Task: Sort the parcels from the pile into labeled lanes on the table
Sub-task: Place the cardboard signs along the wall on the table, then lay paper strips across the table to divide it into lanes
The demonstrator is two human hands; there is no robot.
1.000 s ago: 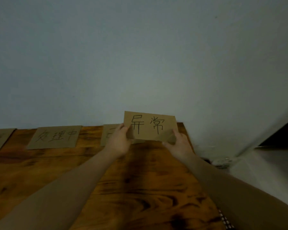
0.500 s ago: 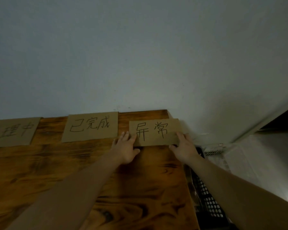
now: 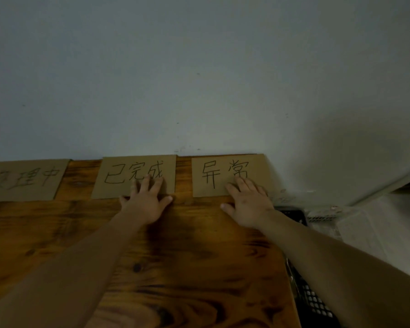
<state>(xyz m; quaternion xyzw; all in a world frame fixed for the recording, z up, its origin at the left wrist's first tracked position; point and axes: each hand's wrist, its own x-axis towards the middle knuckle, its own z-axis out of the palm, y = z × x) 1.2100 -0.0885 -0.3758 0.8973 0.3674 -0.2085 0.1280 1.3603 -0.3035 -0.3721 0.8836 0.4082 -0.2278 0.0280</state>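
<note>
Three brown cardboard lane labels with handwritten characters lie flat along the table's far edge against the wall: a left label (image 3: 25, 183), a middle label (image 3: 128, 172) and a right label (image 3: 219, 172). My left hand (image 3: 147, 200) rests flat, fingers spread, on the lower right corner of the middle label. My right hand (image 3: 247, 201) lies flat with its fingers on the lower right part of the right label. Neither hand grips anything. No parcels are in view.
The wooden table (image 3: 175, 268) ends at a pale wall (image 3: 199, 79). A black perforated crate (image 3: 310, 301) sits below the table's right edge. A pale floor and a sloped wall edge lie at the far right.
Both hands set the right label down flat at the table's far right corner. My left hand then shifted left onto the middle label; my right hand stays pressed on the right label.
</note>
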